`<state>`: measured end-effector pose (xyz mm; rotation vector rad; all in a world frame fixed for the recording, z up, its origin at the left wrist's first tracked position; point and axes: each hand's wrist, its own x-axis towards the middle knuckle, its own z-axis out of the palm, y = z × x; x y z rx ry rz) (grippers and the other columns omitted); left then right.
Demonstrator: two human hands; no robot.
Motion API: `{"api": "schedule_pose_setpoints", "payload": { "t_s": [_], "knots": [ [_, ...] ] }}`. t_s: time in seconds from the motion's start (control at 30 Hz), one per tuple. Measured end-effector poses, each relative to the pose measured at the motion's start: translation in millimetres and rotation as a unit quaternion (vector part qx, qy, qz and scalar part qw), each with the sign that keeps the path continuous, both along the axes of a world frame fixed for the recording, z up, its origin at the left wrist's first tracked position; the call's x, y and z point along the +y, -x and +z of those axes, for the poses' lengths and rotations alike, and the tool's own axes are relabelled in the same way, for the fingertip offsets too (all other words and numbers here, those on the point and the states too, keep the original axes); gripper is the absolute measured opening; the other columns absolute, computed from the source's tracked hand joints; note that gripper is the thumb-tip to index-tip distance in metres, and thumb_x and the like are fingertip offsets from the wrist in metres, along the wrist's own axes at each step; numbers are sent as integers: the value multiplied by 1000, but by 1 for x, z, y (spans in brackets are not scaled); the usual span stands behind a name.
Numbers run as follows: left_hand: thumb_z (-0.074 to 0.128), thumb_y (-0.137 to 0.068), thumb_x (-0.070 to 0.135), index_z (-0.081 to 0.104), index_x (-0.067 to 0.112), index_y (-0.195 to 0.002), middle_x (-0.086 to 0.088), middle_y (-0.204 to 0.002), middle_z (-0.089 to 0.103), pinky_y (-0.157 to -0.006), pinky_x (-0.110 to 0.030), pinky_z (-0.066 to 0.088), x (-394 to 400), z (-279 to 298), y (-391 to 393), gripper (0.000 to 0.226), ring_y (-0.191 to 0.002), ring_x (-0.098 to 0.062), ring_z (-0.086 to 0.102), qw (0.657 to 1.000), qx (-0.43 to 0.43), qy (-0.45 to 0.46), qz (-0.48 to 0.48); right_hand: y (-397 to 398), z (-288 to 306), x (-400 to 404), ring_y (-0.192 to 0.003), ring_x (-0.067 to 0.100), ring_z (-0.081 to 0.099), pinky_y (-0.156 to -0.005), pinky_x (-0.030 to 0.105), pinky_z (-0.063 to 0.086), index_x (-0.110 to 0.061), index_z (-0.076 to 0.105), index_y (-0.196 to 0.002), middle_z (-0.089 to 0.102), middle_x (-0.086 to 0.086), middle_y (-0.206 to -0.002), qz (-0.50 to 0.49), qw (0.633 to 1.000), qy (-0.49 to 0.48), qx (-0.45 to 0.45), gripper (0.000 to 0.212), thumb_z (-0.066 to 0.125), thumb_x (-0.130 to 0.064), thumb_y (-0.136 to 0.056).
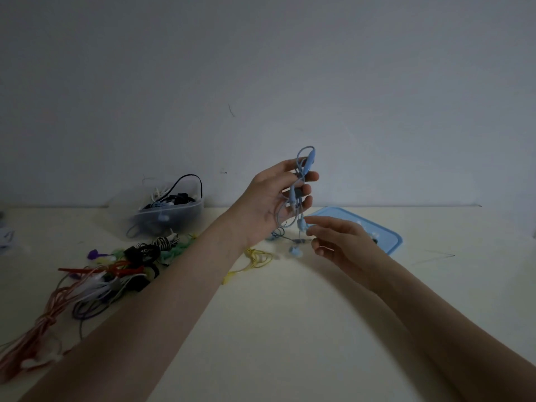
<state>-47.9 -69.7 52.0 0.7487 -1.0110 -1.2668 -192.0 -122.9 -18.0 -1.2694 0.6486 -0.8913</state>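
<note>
Above the table (290, 329), blue earphones (308, 161) in curled left hand (266, 204), pinch of right hand (342, 242).

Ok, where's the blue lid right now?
In the head view the blue lid lies flat on the table, right of centre near the wall, just behind the right hand and the left hand's blue earphones.
</note>
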Motion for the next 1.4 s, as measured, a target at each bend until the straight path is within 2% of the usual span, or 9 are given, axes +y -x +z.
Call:
{"api": "schedule_pose_setpoints", "payload": {
  "t_s": [0.1,0.2,0.3,0.6,0.77,0.93,1.07,1.3,1.4],
  "knots": [
    [40,-91,-5,59,8,-98,-4,-76,64,-59,-21,50,-3,-5,8,23,-57,-8,55,1000,3,5,0,3,4,3,-53,9,50,-52,17,45,-9,74,-83,61,3,-70,89,994,-48,-33,17,58,-7,-77],
    [40,-91,-5,60,9,-92,-4,-74,63,-57,-20,48,-7,-11,11,25,-57,-9,54,1000,3,-2,28,6,5,3,-54,7,48,-52,16,44,-6,71,-94,58,0,-69,142,988,-48,-26,24,57,-12,-75],
    [40,-92,-3,62,10,-88,-4,-71,63,-53,-19,46,-10,-13,12,26,-55,-9,53,998,2,-14,61,9,5,2,-53,8,49,-52,16,46,-7,74,-89,60,1,-69,152,985,-72,-36,22,60,-11,-73],
    [35,-91,12,58,5,-92,-4,-67,52,-46,-17,41,-14,-33,12,24,-45,-8,45,979,180,-79,45,2,-3,4,-54,9,53,-52,17,46,-6,72,-74,61,4,-67,152,985,-50,59,9,64,-8,-70],
    [48,-92,40,58,14,-79,1,-63,57,-58,-23,42,-19,-38,6,31,-48,-8,50,988,97,-99,74,5,-4,2,-54,9,52,-50,16,45,-4,70,-74,60,5,-67,148,985,-70,52,9,62,-9,-72],
    [59,-85,0,55,14,-75,0,-80,71,-73,-24,53,-13,-55,-7,18,-82,-16,66,984,-150,-33,88,10,-2,-2,-52,6,51,-48,15,45,-4,62,-77,58,5,-66,119,983,-135,27,9,61,-11,-72],
    [53,-85,-12,63,12,-106,0,-108,67,-88,-17,50,-4,-70,-11,33,-97,-4,64,962,-273,5,15,8,-3,-4,-52,6,52,-46,15,46,-4,60,-83,57,4,-67,101,980,-173,-1,11,59,-12,-75],
    [60,-82,-7,66,7,-109,1,-89,72,-80,-17,51,-1,-83,-14,31,-87,-9,67,972,-233,4,43,3,-7,-5,-56,7,59,-52,16,52,-2,69,-82,61,6,-68,92,977,-193,-23,12,58,-7,-80],
    [65,-80,-2,68,2,-105,-8,-91,72,-87,-31,52,-1,-85,-18,25,-87,-14,68,966,-232,-28,107,0,-8,-4,-56,8,59,-54,15,53,2,66,-85,62,7,-66,84,982,-167,-3,10,58,-3,-81]
  ]
}}
